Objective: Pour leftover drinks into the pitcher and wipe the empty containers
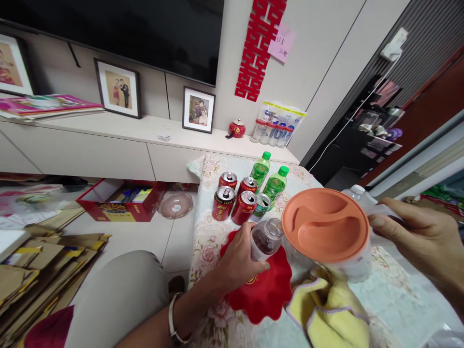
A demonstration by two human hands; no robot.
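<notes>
My left hand (239, 261) is wrapped round a clear bottle (267, 238) with its mouth uncapped and something dark inside. It is held over a red scalloped plate (263, 302). My right hand (416, 232) grips the handle of a clear pitcher (357, 268) with an orange lid (326, 224). The pitcher's lid is close to the bottle's mouth; I cannot tell whether they touch. A yellow cloth (339, 314) lies crumpled below the pitcher. Beyond my left hand stand several red cans (244, 208), a green can (263, 205) and two green-capped bottles (275, 186).
A flowered tablecloth (206, 237) covers the table. Behind the pitcher shows a white-capped bottle (357, 190). On the cabinet (170, 133) are framed photos (198, 110), a red pot (237, 128) and red-lidded jars (271, 133). A red box (119, 205) and flattened cardboard (47, 270) lie on the floor.
</notes>
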